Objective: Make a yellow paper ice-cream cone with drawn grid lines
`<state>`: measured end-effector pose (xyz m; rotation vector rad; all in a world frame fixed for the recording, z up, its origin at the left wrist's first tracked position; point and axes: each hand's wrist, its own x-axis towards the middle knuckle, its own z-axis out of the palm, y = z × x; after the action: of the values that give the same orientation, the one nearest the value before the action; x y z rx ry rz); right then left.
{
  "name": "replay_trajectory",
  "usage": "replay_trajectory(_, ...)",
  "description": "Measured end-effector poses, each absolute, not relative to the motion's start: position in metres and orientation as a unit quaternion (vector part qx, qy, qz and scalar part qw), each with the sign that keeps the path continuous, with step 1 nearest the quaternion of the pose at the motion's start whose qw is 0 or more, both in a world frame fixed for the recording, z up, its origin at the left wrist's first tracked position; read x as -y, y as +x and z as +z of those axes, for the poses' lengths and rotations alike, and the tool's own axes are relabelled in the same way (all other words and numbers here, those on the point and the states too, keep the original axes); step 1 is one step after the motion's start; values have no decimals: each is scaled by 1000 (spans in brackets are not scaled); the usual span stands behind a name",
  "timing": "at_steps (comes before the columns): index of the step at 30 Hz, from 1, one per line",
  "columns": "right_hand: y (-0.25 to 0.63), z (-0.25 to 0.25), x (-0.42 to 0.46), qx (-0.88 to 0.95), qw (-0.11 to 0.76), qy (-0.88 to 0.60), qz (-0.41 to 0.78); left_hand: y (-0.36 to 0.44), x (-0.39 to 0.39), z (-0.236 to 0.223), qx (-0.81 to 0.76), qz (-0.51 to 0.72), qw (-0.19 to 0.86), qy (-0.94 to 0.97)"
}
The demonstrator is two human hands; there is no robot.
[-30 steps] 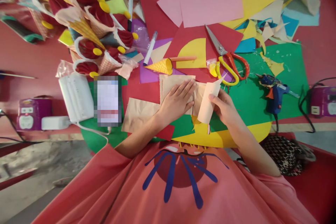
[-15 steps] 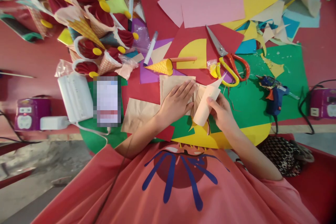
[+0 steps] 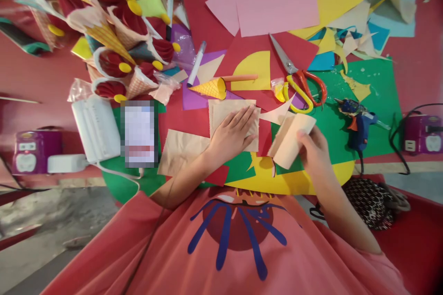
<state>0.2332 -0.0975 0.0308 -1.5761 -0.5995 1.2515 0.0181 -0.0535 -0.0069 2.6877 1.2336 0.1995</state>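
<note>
My left hand point(image 3: 233, 131) lies flat with its fingers stretched out, pressing on a tan paper strip point(image 3: 218, 113) with zigzag-cut ends. A roll of tan paper tape point(image 3: 294, 140) is held in my right hand point(image 3: 313, 147), tilted, a loose flap with a jagged edge at its left side. The roll is apart from the strip under my left hand. Another tan strip point(image 3: 183, 150) lies by my left forearm. Between strip and roll sits a pale pointed paper scrap point(image 3: 278, 113). Beyond my hands rest a small yellow paper cone point(image 3: 211, 88) and scissors point(image 3: 294, 78).
Finished-looking paper cones with red filling point(image 3: 114, 62) crowd the back left. A phone point(image 3: 139, 133) and a white power bank point(image 3: 95, 129) lie at left. At right is a blue glue gun point(image 3: 360, 129). Pink sheets point(image 3: 277, 0) and yellow paper point(image 3: 342, 0) cover the back.
The tan roll has moved right in my right hand, away from the strip; the tan length between them is no longer joined. My left hand stays on the strip.
</note>
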Motion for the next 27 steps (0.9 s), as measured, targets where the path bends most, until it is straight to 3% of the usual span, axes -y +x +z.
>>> replay_trajectory(4, 260, 40, 96, 215, 569, -667, 431, 17, 53, -8, -409, 98, 93, 903)
replay_trajectory(9, 252, 44, 93, 213, 567, -641, 472, 15, 51, 12, -420, 186, 158, 874)
replay_trajectory(14, 212, 45, 89, 247, 502, -572, 599, 18, 52, 37, -457, 252, 440, 731)
replay_trajectory(16, 199, 46, 87, 260, 464, -551, 643, 19, 51, 40, -480, 227, 495, 688)
replay_trajectory(27, 199, 35, 76, 213, 408, -528, 714, -7, 42, 43, -525, 254, 524, 621)
